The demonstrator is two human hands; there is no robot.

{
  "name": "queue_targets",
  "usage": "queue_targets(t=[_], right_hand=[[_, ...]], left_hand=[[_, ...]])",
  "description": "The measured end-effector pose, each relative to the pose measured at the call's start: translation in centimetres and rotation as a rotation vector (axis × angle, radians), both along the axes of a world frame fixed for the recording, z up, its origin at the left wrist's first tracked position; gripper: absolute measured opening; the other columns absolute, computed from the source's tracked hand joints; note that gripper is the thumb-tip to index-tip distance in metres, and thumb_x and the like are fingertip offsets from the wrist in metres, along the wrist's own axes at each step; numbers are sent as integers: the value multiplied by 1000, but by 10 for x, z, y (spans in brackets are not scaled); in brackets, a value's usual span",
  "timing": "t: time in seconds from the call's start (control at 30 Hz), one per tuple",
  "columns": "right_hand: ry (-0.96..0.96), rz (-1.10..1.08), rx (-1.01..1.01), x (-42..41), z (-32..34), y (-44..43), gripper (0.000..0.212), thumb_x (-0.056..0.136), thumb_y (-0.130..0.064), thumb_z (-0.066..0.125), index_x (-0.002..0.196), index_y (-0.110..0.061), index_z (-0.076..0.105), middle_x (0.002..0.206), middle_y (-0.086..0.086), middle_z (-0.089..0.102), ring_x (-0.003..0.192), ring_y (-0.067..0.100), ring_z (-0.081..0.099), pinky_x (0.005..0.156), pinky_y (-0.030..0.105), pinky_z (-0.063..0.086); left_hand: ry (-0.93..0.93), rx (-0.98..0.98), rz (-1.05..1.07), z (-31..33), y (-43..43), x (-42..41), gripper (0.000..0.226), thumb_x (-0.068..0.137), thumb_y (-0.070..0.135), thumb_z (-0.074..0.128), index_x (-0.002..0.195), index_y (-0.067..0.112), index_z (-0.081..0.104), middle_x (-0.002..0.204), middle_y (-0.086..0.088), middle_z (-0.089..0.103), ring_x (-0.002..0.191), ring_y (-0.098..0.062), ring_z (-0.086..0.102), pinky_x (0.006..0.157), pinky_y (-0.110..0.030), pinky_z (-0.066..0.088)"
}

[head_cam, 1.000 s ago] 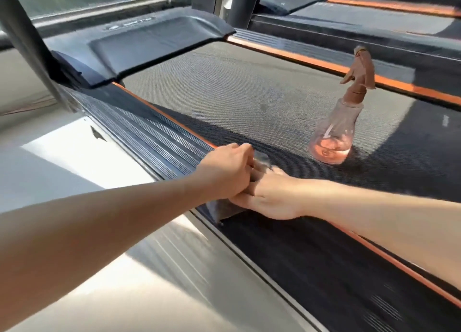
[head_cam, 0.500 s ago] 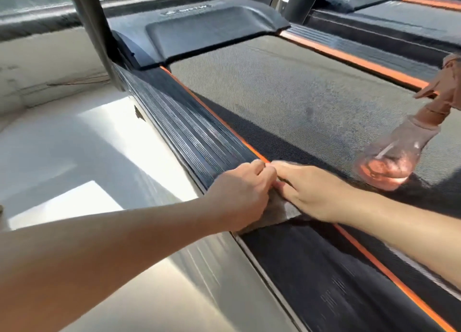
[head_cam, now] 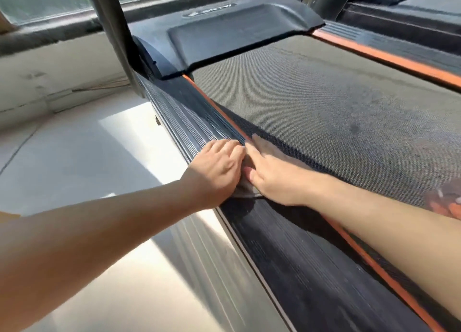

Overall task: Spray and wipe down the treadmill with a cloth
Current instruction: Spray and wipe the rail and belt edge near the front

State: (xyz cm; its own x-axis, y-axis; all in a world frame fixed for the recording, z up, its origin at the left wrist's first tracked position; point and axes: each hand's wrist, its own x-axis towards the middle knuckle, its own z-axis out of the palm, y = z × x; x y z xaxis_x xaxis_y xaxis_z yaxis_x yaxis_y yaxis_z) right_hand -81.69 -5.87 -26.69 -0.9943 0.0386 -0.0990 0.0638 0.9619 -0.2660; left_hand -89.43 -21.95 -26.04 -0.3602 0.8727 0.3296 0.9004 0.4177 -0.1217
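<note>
Plainly the wiping step is in hand: the right hand [head_cam: 277, 174] lies flat, fingers straight, pressing the cloth [head_cam: 245, 192] onto the ribbed side rail [head_cam: 194, 127] of the treadmill [head_cam: 324, 107]. The left hand [head_cam: 214, 167] bends its fingers onto the cloth's edge; whether they grip it I cannot tell. Next, I judge, comes an even-pressured slide up the rail. The cloth looks thin, pale and crumpled.

L arm [head_cam: 99, 237]: bare forearm, no fabric on it, runs in fr lower left of frame.
R arm [head_cam: 389, 222]: bare forearm, runs in fr right edge.
L hand [head_cam: 214, 172]: bare, knuckles in sun.
R hand [head_cam: 274, 179]: bare, short thumbnail.
</note>
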Motion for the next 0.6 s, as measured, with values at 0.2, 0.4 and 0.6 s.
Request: queue_targets(t=[0.2, 0.4, 0.6], right_hand=[[-34, 120, 99, 52, 8, 5, 69, 104, -39, 24, 156, -4, -6, 165, 15, -8, 142, 4, -26, 108, 12, -25], [17, -31, 22, -49, 3, -5, 64, 102, -45, 27, 159, -20, 7, 166, 7, 3, 152, 19, -2, 124, 40, 7], [102, -189, 193, -141, -5, -42, 60, 101, -46, 29, 156, -37, 9, 165, 0, 4, 148, 29, 13, 114, 52, 22]], left_hand=[[-305, 4, -96, -10, -11, 52, 50, 95, 25, 40, 135, -4, 50, 145, -21, 46, 138, -32, 41, 111, -46, 36], [-264, -36, 60, -5, -24, -33, 58, 96, 39, 26, 141, 9, 46, 152, -7, 41, 144, -19, 33, 117, -39, 28], [-79, -16, 108, -3, -34, -109, 46, 98, 22, 36, 133, -1, 54, 141, -19, 52, 135, -34, 44, 114, -47, 30]])
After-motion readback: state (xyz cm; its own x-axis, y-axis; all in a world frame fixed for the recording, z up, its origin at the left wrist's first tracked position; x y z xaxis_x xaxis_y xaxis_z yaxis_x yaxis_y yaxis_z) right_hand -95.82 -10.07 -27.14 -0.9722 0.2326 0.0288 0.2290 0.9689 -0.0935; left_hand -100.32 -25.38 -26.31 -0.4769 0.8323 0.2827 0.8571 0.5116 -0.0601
